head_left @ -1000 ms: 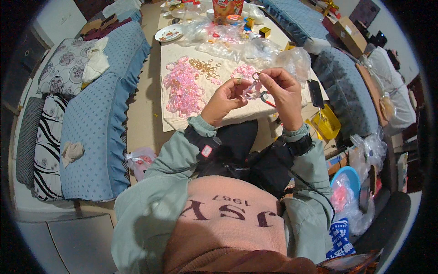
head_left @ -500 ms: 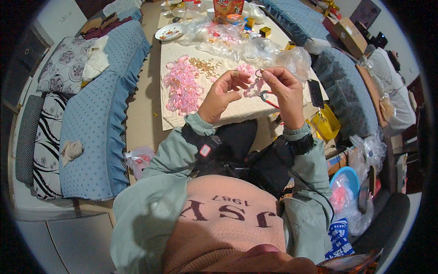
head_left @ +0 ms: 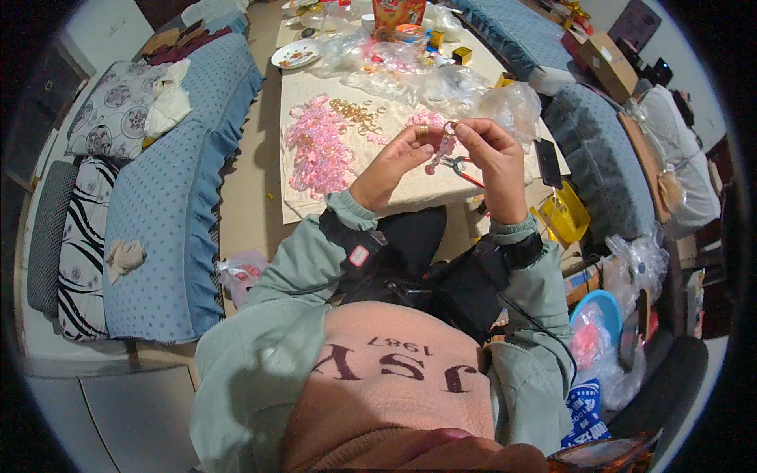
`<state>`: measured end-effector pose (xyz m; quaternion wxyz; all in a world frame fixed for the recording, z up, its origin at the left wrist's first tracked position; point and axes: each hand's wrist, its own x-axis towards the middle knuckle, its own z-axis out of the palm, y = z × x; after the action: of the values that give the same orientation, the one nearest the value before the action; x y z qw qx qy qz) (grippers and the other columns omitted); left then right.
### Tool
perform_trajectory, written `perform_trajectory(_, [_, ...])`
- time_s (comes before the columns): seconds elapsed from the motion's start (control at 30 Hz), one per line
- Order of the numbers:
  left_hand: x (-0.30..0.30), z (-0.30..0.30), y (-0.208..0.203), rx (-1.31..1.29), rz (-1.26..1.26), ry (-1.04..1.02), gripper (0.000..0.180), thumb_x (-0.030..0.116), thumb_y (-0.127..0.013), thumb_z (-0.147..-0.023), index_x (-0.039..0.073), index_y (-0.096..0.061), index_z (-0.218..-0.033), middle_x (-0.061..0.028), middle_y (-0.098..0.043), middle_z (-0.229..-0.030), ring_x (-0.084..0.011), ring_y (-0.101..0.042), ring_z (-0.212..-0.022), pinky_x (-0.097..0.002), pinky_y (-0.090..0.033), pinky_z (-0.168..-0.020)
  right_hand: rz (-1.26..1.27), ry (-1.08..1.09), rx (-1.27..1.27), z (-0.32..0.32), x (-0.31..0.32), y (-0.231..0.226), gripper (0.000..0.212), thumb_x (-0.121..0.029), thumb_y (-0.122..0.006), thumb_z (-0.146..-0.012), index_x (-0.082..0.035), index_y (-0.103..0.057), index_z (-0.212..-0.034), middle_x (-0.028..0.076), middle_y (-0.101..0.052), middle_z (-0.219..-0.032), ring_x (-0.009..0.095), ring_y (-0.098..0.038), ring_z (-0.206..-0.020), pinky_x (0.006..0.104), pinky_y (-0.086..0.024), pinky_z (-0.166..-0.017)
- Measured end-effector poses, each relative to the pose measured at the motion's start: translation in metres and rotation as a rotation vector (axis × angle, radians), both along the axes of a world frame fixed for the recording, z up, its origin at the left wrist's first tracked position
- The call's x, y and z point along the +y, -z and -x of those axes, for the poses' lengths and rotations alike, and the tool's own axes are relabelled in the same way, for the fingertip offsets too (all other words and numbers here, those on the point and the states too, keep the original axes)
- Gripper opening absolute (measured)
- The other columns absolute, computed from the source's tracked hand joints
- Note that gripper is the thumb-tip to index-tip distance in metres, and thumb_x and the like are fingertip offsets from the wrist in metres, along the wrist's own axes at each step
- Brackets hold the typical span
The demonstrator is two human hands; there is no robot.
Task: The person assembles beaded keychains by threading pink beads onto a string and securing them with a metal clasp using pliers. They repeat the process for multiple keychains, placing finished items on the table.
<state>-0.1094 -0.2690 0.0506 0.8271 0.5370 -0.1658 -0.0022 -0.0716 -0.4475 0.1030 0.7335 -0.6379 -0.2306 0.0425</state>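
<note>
Above the near part of the table, my right hand (head_left: 497, 162) pinches a metal ring at the top of a pink beaded strand (head_left: 445, 147). The strand hangs down from the ring between my two hands. My left hand (head_left: 394, 167) is closed, its thumb and forefinger pressed together at the strand's side; the fingertips partly hide what they grip. Behind and below the strand lie pliers (head_left: 471, 178) with red handles. A large heap of pink beaded pieces (head_left: 317, 150) lies left of my left hand, with gold-coloured rings (head_left: 361, 117) beside it.
Crumpled clear plastic bags (head_left: 449, 87) cover the table's middle. A white plate (head_left: 296, 54) stands far left, and a red package (head_left: 398, 14) at the back. On the right are a phone (head_left: 547, 163) and a yellow basket (head_left: 566, 214). Blue-covered sofas (head_left: 169, 229) flank the table.
My left hand's fingers have closed together and come to the beaded strand, which now hangs straighter. My right hand keeps its pinch on the ring in nearly the same place.
</note>
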Motion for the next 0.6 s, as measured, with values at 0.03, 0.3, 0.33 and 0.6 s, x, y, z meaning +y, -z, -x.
perform_trajectory(0.03, [-0.001,0.000,0.001,-0.001,0.022,0.028,0.040,0.013,-0.061,-0.095,0.005,-0.047,-0.132,-0.0049,-0.060,-0.114,-0.0148,-0.056,-0.109,-0.0292,-0.045,-0.091,-0.009,-0.017,0.016,0.000,0.000,0.000,0.017,-0.021,-0.070,-0.090,-0.006,-0.070,-0.099,-0.005,-0.065,-0.086,0.000,-0.049,-0.072,0.0168,-0.036,-0.061])
perform_trajectory(0.3, [-0.004,-0.001,0.014,0.010,0.023,0.052,0.040,0.009,-0.067,-0.091,0.006,-0.050,-0.127,-0.0028,-0.058,-0.112,-0.0135,-0.057,-0.102,-0.0299,-0.047,-0.092,-0.005,-0.002,-0.043,-0.006,-0.001,0.007,0.017,-0.021,-0.070,-0.091,-0.006,-0.070,-0.099,-0.006,-0.064,-0.086,0.000,-0.050,-0.073,0.0168,-0.037,-0.063])
perform_trajectory(0.33, [-0.005,-0.001,0.015,0.014,0.030,0.037,0.040,0.007,-0.068,-0.089,0.006,-0.051,-0.125,-0.0023,-0.058,-0.111,-0.0130,-0.058,-0.100,-0.0296,-0.048,-0.092,-0.005,0.001,-0.040,-0.006,-0.001,0.008,0.017,-0.021,-0.070,-0.091,-0.006,-0.069,-0.099,-0.005,-0.064,-0.087,0.001,-0.050,-0.074,0.0168,-0.037,-0.063])
perform_trajectory(0.6, [-0.005,-0.004,0.019,0.066,-0.009,-0.062,0.038,-0.004,-0.069,-0.084,0.006,-0.054,-0.118,-0.0015,-0.059,-0.102,-0.0110,-0.059,-0.096,-0.0278,-0.052,-0.092,0.013,0.007,-0.041,-0.008,-0.003,0.010,0.016,-0.019,-0.069,-0.091,-0.005,-0.069,-0.099,-0.005,-0.065,-0.088,0.001,-0.053,-0.077,0.0167,-0.039,-0.065])
